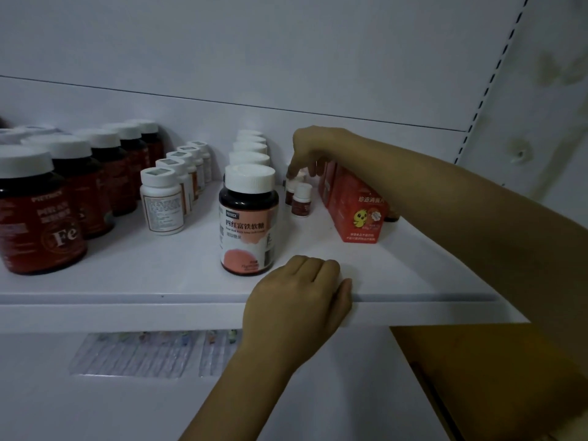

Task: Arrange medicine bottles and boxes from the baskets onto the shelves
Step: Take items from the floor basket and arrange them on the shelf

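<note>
On the white shelf (127, 281) stand rows of medicine bottles. My right hand (313, 151) reaches to the back and pinches the cap of a small brown bottle (289, 193) with its fingertips. A second small brown bottle (301, 201) stands just in front of it. To their right is a row of red boxes (358, 206), partly hidden by my right forearm. A pink-labelled bottle with a white cap (248, 224) heads a row to the left. My left hand (299, 297) rests on the shelf's front edge with its fingers curled, holding nothing.
Further left stand a row of white bottles (162, 202) and rows of dark red bottles (41, 218). Clear blister packs (136, 354) lie on the lower shelf. A brown cardboard box (493, 377) fills the lower right. A slotted upright (490, 81) bounds the shelf on the right.
</note>
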